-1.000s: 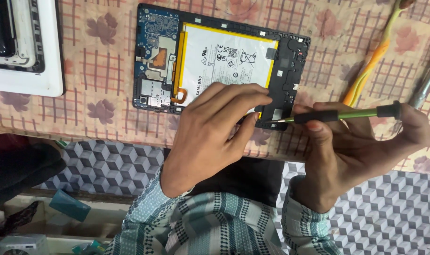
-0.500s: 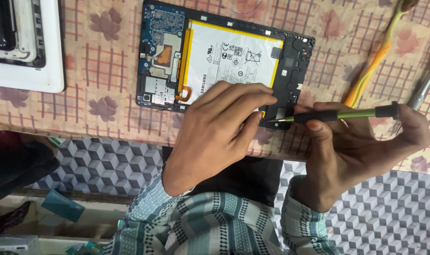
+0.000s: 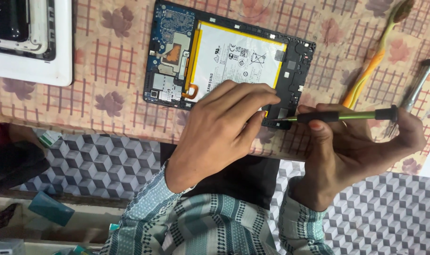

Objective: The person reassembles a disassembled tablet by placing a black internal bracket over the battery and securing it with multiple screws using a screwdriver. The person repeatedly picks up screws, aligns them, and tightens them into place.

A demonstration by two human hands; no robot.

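Opened tablet [image 3: 233,61] lies back-up on the counter [image 3: 111,61], which has a floral checked cloth over it; the tablet sits near the front edge, rear cover off. Large white battery [image 3: 238,59] with yellow edging fills the middle, blue circuit board [image 3: 170,52] runs down its left side, black frame on the right. Left hand [image 3: 224,127] is pressed flat on the tablet's lower edge, fingers spread over the battery's bottom corner, grasping nothing, just pinning it down. Right hand [image 3: 361,146] is clenched round a thin screwdriver [image 3: 340,115] with a green shaft and black grip, thumb and forefinger pinching it near the front. The driver lies nearly horizontal, tip pointing left and touching the tablet frame at its lower right corner, just beside the left fingertips. Can't tell whether the tip sits in a screw; too small. Right of the tablet: a yellow-green and orange plastic pry tool [image 3: 370,66] lying diagonally, and a metal tool [image 3: 420,82] further right, both on the cloth, apart from the hands. Top left: a white tray-like panel [image 3: 59,56] holding another dark device part. Both forearms wear teal patterned sleeves [image 3: 215,222]. Below the counter edge, floor with a grey cube pattern [image 3: 97,160].
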